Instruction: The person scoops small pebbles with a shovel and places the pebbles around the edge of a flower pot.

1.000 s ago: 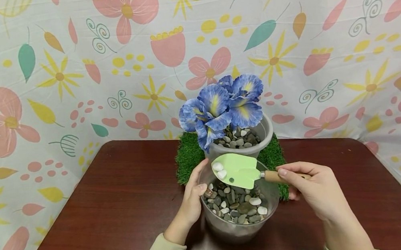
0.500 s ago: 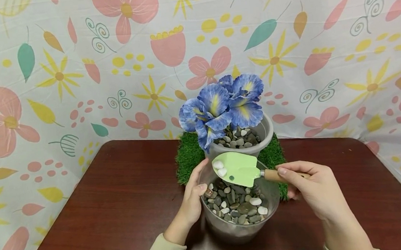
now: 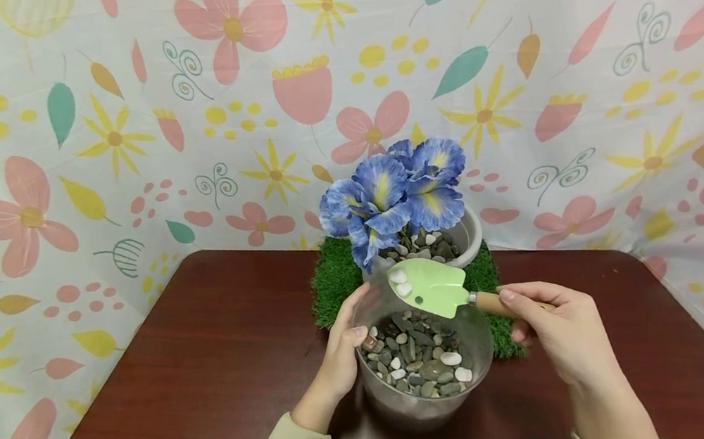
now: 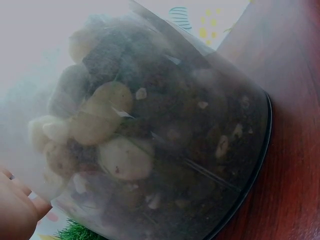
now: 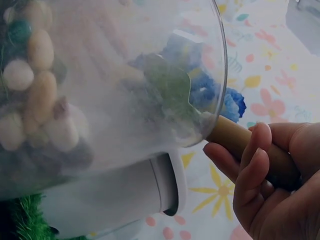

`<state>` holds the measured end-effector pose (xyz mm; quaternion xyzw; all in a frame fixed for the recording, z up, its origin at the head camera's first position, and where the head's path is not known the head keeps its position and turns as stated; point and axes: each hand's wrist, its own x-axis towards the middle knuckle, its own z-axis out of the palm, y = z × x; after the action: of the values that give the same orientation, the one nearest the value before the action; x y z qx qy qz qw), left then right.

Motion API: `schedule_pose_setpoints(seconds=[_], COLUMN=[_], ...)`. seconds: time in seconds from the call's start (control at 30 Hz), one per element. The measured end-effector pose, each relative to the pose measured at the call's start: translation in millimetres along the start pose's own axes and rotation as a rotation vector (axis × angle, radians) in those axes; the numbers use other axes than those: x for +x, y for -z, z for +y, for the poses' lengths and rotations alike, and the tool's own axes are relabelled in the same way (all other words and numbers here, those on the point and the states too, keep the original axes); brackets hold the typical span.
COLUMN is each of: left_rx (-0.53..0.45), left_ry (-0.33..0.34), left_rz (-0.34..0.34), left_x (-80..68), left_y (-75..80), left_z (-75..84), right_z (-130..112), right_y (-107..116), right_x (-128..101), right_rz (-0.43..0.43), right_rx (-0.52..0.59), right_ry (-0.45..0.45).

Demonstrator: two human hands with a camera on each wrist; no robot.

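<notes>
In the head view my left hand (image 3: 337, 362) grips the near-left rim of a clear plastic pot (image 3: 418, 414), thumb over the edge and fingers along the outside. Grey, brown and white pebbles (image 3: 425, 354) lie inside the pot. My right hand (image 3: 562, 326) holds the wooden handle of a green hand trowel (image 3: 437, 285), its blade above the pot's far side. Two white pebbles (image 3: 401, 282) and a small dark spot show on the blade. In the right wrist view, fingers wrap round the trowel handle (image 5: 232, 137), with the blade seen through the clear pot wall.
Behind the clear pot stands a white pot (image 3: 473, 232) with blue flowers (image 3: 380, 185) and pebbles. Green artificial grass (image 3: 335, 277) lies under it on the dark red-brown table (image 3: 214, 374). A patterned cloth (image 3: 147, 140) hangs behind.
The trowel has shifted a little right and slightly up, with the white pebbles still on its blade. The left hand stays at the pot rim. The head view has tilted slightly.
</notes>
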<state>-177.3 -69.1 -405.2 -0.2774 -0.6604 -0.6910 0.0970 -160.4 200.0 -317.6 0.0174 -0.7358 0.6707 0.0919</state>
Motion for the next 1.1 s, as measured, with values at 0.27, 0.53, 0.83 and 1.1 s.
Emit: schedule_pose_setpoints(seconds=[0.27,0.53,0.83,1.1], left_rx=[-0.016,-0.038,-0.021,-0.020], left_ry=[-0.015,-0.013,0.009,0.006], left_rz=[-0.004,-0.018,-0.029,-0.031], left_x=[-0.2,0.2,-0.6,-1.6], left_y=[-0.1,-0.6,0.0,0.1], left_z=[-0.8,-1.0,-0.5,-0.1], right_z=[-7.5,-15.0,-18.8,-20.6], right_y=[6.0,12.5,14.8,11.1], right_x=[9.7,23.7,36.8,40.7], right_rz=[0.039,0.070,0.121,0.180], right_rx=[-0.003,-0.046,-0.286,-0.438], right_ry=[0.027,0.072,0.081,0.145])
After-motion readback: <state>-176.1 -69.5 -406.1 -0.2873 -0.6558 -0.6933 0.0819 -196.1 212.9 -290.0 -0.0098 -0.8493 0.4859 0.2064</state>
